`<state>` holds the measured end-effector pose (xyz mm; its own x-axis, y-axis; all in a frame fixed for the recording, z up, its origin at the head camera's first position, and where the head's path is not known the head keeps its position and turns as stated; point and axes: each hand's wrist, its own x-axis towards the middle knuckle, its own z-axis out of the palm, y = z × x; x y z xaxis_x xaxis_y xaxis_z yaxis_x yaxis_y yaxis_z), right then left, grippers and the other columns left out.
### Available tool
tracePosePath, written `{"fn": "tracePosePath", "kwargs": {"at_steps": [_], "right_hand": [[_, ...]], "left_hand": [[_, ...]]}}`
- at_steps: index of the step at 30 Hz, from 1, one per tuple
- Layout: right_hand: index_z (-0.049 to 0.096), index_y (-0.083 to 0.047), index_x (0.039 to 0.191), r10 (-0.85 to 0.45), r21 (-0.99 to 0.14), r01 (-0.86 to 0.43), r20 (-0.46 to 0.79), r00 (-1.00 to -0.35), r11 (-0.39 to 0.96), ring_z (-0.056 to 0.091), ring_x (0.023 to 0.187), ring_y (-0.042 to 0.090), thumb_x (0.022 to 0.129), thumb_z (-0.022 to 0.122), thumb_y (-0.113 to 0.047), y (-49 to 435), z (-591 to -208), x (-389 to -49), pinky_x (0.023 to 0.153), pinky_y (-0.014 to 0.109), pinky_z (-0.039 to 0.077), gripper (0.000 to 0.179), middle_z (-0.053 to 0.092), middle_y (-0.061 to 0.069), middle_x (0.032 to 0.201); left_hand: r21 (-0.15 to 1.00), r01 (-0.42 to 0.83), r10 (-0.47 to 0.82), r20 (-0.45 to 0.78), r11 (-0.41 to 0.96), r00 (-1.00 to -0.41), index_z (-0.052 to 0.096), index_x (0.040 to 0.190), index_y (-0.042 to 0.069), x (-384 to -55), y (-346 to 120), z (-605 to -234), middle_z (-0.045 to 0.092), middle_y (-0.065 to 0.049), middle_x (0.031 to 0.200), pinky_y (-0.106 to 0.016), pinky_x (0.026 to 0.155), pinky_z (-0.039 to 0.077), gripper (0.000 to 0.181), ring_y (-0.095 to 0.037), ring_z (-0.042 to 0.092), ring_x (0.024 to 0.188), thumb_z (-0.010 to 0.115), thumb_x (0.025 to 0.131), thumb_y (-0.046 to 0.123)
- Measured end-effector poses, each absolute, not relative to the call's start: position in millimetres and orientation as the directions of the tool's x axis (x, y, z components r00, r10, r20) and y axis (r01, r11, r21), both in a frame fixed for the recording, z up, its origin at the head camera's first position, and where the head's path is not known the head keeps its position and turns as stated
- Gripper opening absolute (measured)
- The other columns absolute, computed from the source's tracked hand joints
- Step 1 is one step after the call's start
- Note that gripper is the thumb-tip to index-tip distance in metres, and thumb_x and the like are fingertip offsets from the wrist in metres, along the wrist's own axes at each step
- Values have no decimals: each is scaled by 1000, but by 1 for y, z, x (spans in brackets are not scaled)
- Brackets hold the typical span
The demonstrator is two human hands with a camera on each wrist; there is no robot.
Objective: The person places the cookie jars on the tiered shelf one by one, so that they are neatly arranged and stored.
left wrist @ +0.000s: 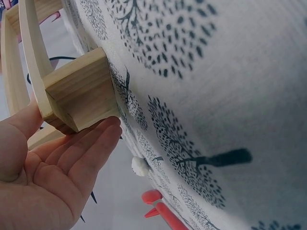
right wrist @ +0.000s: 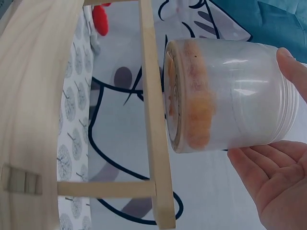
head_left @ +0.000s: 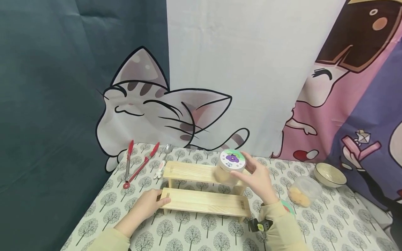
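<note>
A pale wooden two-tier shelf [head_left: 207, 203] stands on the table. My left hand [head_left: 147, 205] holds the left end of its lower tier, thumb over the top and fingers along the end and underside, as the left wrist view shows. My right hand [head_left: 259, 177] grips a clear plastic jar [right wrist: 225, 96] around its lid end. The jar's lid [head_left: 232, 159] is green and white with a purple picture. Orange-brown food [right wrist: 197, 100] lies at the jar's bottom. In the right wrist view the jar's base is right at the upper tier [right wrist: 156, 120].
Red-tipped tongs [head_left: 138, 170] and a spoon [head_left: 164, 160] with a rabbit-shaped handle lie left of the shelf. At the right are another clear jar [head_left: 304, 191] with yellowish food, a bowl [head_left: 329, 175] and a green lid [head_left: 288, 207] partly hidden by my right sleeve. A printed curtain [head_left: 251, 69] hangs behind.
</note>
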<state>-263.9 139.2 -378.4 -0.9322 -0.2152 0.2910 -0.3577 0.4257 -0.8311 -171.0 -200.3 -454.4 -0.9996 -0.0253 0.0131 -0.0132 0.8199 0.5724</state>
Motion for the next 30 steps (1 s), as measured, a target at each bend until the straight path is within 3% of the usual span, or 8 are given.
{"fn": "tracePosePath", "kwargs": {"at_steps": [30], "right_hand": [[44,-19,142,-262,-850,-369,285,-922,376,57,119,26,65,85,-43,100,-379,-270,97,33,46,90,50,10,140]], "left_hand": [[564,-12,-34,28,826,-999,68,109,-2,-169,-198,-455,69,-20,103,-53,87,50,44,-40,64,98,70,84,34]]}}
